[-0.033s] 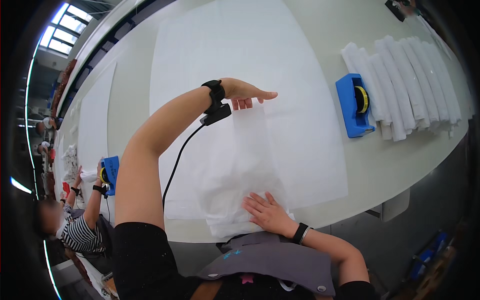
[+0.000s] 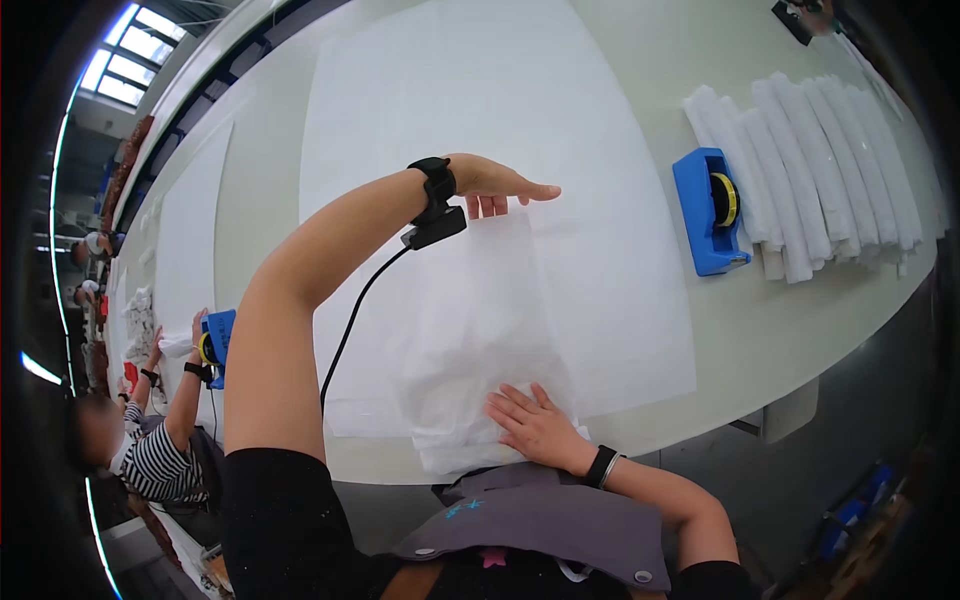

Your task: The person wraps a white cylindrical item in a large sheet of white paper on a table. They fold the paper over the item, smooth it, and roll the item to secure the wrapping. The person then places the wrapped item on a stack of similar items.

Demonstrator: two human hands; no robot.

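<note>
Your long pale table (image 2: 640, 60) carries a big white paper sheet (image 2: 600, 300); on that sheet, at its near edge, lies a white fabric piece (image 2: 470, 330); right of the sheet stand rolled white cloths (image 2: 810, 160) and a blue tape dispenser (image 2: 708, 212); your left hand (image 2: 490, 185) lies flat, fingers extended, on the fabric's far end; your right hand (image 2: 535, 425) presses its near end, spread, gripping nothing.

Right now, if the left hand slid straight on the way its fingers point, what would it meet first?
The left hand points right across the white paper sheet. Past the sheet's edge comes bare table, then probably the blue tape dispenser, though the line may pass just beyond it.
</note>
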